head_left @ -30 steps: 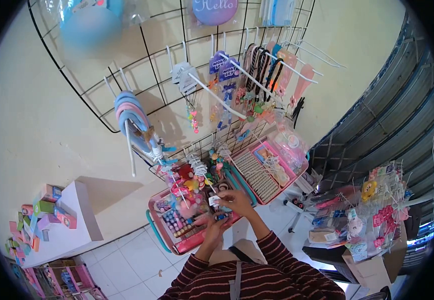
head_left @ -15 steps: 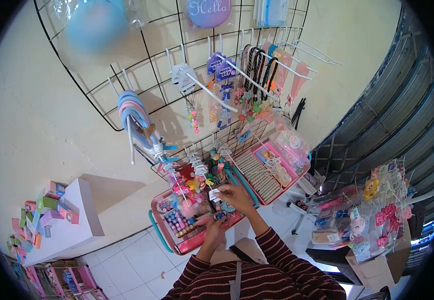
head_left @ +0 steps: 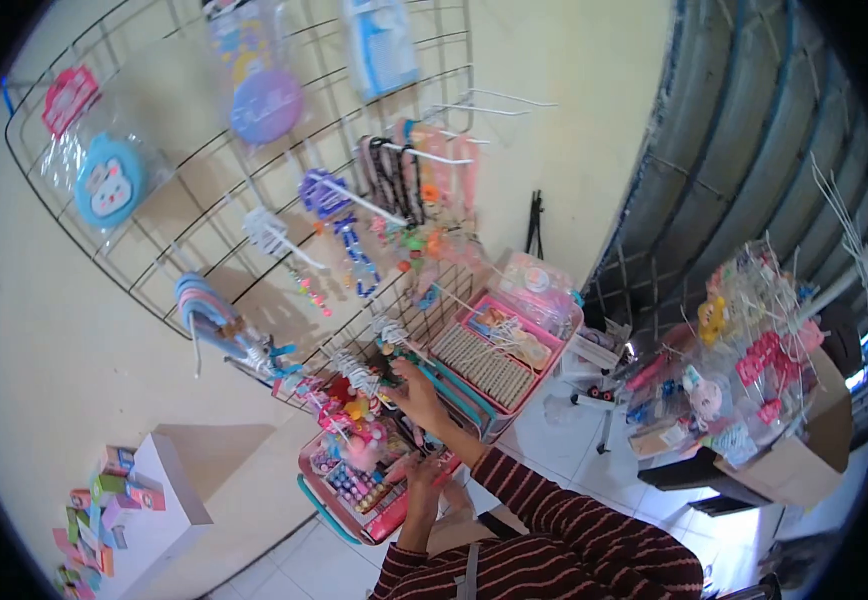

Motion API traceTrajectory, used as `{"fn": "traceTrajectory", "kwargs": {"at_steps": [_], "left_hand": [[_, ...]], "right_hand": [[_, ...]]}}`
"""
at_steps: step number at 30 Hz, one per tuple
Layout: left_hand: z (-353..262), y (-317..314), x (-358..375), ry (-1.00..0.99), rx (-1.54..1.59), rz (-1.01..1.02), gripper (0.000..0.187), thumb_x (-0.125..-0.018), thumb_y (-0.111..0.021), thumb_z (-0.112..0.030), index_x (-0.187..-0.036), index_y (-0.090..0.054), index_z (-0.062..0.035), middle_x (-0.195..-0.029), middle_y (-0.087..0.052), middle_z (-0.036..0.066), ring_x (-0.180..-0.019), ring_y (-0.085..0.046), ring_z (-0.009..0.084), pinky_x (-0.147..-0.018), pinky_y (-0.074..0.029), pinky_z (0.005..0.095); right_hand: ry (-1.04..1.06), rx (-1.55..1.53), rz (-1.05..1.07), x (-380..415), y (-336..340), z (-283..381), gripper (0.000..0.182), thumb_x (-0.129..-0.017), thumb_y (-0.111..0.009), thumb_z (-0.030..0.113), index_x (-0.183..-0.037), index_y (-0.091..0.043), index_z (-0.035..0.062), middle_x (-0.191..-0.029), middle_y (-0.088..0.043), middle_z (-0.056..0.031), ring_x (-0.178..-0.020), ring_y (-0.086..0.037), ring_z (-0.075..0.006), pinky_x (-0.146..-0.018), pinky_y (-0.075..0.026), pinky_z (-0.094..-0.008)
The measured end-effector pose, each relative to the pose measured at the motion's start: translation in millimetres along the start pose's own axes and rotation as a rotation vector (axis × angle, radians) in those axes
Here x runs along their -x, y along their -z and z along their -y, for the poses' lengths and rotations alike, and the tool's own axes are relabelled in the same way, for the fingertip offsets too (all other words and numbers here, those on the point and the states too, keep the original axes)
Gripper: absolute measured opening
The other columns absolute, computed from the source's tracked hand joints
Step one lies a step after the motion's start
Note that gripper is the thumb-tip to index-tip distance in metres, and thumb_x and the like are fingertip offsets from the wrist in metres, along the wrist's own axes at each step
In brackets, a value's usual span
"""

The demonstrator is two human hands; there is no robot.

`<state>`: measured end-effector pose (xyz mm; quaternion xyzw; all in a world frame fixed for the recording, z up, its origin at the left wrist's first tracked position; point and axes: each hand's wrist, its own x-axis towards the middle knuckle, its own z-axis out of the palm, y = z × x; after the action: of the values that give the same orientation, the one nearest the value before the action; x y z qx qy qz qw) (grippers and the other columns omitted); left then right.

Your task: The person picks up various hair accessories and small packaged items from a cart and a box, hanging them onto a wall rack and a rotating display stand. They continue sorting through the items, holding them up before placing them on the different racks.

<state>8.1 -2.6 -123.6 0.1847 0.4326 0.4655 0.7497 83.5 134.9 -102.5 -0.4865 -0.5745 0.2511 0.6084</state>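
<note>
My right hand [head_left: 417, 393] is raised beside the bunch of white tags [head_left: 357, 373] on a rack hook. Its fingers are pinched at a white tag [head_left: 387, 401], partly hidden by the fingers. My left hand [head_left: 424, 472] is lower, over the right part of a pink basket [head_left: 386, 527]. Its fingers are curled around something too blurred to name. Colourful trinkets [head_left: 357, 410] hang just left of both hands. Inside the basket, beneath them, are rows of small round-topped items [head_left: 354, 488].
A black wire rack [head_left: 144, 290] on the wall carries hair ties [head_left: 209, 312] and projecting white hooks [head_left: 364, 205]. At right, a second pink basket [head_left: 566, 333] holds packaged goods. A white ledge [head_left: 169, 490] with small boxes stands left; bagged goods [head_left: 744, 370] fill a carton [head_left: 804, 440] at right.
My view has turned to the right. My right hand has moved up with the tag to the rack hook, away from my left hand, which stays low over the basket.
</note>
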Motion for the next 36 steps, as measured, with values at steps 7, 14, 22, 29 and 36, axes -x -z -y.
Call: {"fn": "traceTrajectory", "kwargs": {"at_steps": [7,14,22,29,36], "left_hand": [[28,-16,14,0.041,-0.031,0.018,0.05,-0.074,-0.052,-0.011,-0.116,-0.024,-0.0096,-0.103,-0.046,0.009,-0.083,-0.051,0.0213,-0.07,-0.041,0.0338],[122,-83,34,0.282,-0.24,0.161,0.048,-0.073,-0.054,-0.012,-0.113,-0.028,-0.0127,-0.099,-0.048,0.008,-0.077,-0.051,0.0205,-0.062,-0.04,0.0311],[261,-198,117,0.625,-0.548,0.519,0.043,-0.074,-0.053,-0.012,-0.111,-0.031,-0.011,-0.1,-0.047,0.008,-0.081,-0.049,0.0199,-0.065,-0.039,0.0305],[348,-299,192,0.711,-0.688,0.928,0.033,-0.077,-0.049,-0.008,-0.107,-0.035,-0.0087,-0.097,-0.047,0.005,-0.086,-0.047,0.0156,-0.068,-0.039,0.0274],[408,-406,237,0.483,-0.667,1.271,0.023,-0.079,-0.048,-0.008,-0.1,-0.04,-0.0054,-0.092,-0.048,0.005,-0.083,-0.047,0.0113,-0.068,-0.038,0.0223]], "right_hand": [[-0.293,0.403,0.237,123,132,-53,0.044,-0.068,-0.062,0.024,-0.102,-0.044,0.0014,-0.093,-0.049,-0.0153,-0.08,-0.051,-0.0264,-0.066,-0.043,-0.031],[-0.601,0.39,0.001,243,307,4,0.033,-0.071,-0.058,0.025,-0.095,-0.05,0.0037,-0.086,-0.054,-0.0123,-0.076,-0.054,-0.0224,-0.066,-0.046,-0.0295],[-0.76,0.319,-0.613,367,467,104,0.024,-0.072,-0.057,0.019,-0.089,-0.053,0.002,-0.085,-0.056,-0.0114,-0.069,-0.056,-0.0198,-0.061,-0.045,-0.0291],[-0.721,0.44,-1.247,470,542,168,0.022,-0.074,-0.056,0.017,-0.089,-0.054,0.0012,-0.084,-0.057,-0.0085,-0.069,-0.056,-0.017,-0.061,-0.046,-0.0272],[-0.793,0.262,-1.465,518,586,183,0.021,-0.076,-0.055,0.017,-0.09,-0.054,0.0016,-0.084,-0.057,-0.004,-0.07,-0.054,-0.0113,-0.063,-0.043,-0.0226]]}}
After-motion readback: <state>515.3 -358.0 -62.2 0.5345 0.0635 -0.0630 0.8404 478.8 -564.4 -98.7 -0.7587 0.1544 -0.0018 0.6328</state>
